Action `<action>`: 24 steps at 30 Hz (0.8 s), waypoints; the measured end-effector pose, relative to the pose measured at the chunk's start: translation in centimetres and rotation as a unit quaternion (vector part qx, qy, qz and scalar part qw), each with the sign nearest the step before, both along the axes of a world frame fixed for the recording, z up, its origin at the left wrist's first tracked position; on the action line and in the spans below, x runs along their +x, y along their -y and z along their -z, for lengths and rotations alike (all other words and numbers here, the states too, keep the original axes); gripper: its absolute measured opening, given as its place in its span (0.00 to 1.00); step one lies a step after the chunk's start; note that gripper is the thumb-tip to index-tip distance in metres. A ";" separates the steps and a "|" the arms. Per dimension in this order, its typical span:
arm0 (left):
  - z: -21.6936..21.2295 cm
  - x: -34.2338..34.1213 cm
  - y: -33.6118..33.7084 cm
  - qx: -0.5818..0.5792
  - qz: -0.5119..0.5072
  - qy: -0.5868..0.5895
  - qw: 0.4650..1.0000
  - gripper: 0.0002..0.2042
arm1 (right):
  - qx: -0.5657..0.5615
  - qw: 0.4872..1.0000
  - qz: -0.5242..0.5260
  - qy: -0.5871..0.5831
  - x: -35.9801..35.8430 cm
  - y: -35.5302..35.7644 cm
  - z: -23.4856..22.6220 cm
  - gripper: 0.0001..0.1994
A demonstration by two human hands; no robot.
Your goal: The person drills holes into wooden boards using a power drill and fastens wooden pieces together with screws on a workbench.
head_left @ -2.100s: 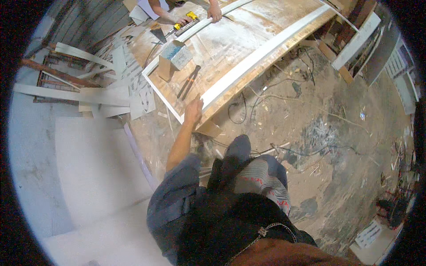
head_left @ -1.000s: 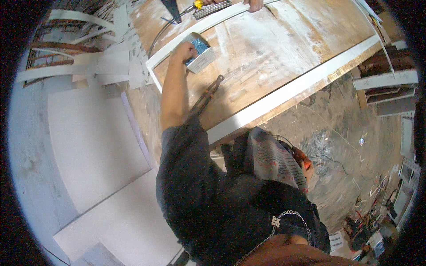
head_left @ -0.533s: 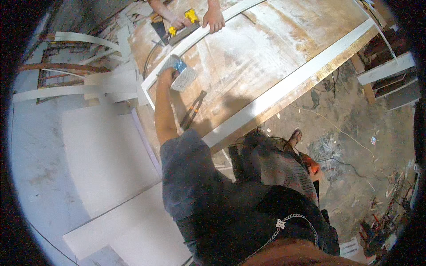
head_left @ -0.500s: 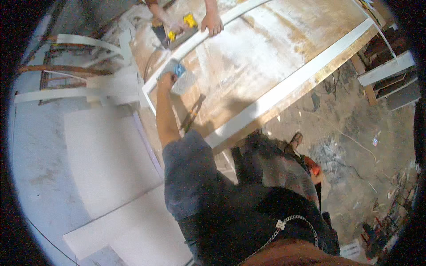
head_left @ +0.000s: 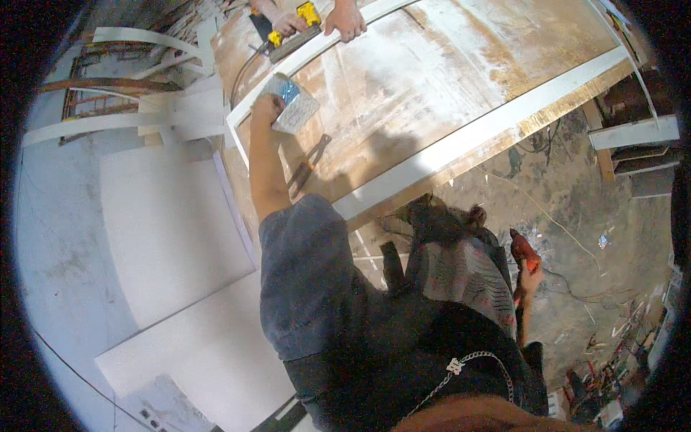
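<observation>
My left hand (head_left: 268, 109) is closed on a small white-and-blue box (head_left: 296, 114) over the near left part of a dusty wooden panel (head_left: 432, 65). Its fingers wrap the box's left side, and its contents cannot be made out. Just below on the panel lies a pair of pliers (head_left: 309, 167) with dark, orange-marked handles. Off to the right, low beside my body, my right hand (head_left: 531, 279) grips a red power tool (head_left: 524, 250) with a black nose. Its exact kind is unclear.
Across the panel, a co-worker's hands (head_left: 347, 23) rest near a yellow-and-black power tool (head_left: 308, 14) at a curved white strip (head_left: 317, 63). A straight white strip (head_left: 489, 129) edges the near side. White boards (head_left: 173, 237) lie at left. Cords and scraps litter the floor (head_left: 576, 209).
My right hand and the red tool show more fully, farther right and higher. My left hand has shifted slightly up with the box. The co-worker's hands stay near the curved strip.
</observation>
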State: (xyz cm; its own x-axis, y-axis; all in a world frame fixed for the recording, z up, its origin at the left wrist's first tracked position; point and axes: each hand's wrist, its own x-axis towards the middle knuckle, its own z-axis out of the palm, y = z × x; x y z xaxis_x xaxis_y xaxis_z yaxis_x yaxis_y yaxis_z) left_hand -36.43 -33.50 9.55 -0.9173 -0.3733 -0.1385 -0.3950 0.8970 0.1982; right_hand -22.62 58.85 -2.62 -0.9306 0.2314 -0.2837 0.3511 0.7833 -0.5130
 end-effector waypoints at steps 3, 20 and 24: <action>0.3 1.2 0.3 -0.033 0.022 0.009 0.999 0.05 | 0.002 0.999 0.006 -0.038 0.3 5.6 -2.0 0.30; -1.2 0.6 -1.7 -0.017 -0.084 -0.015 0.996 0.06 | -0.117 0.989 -0.036 -0.087 0.1 14.3 -1.4 0.22; -1.5 0.9 -1.8 -0.012 -0.068 -0.016 0.997 0.05 | -0.105 0.992 -0.051 -0.056 0.6 14.1 -2.3 0.22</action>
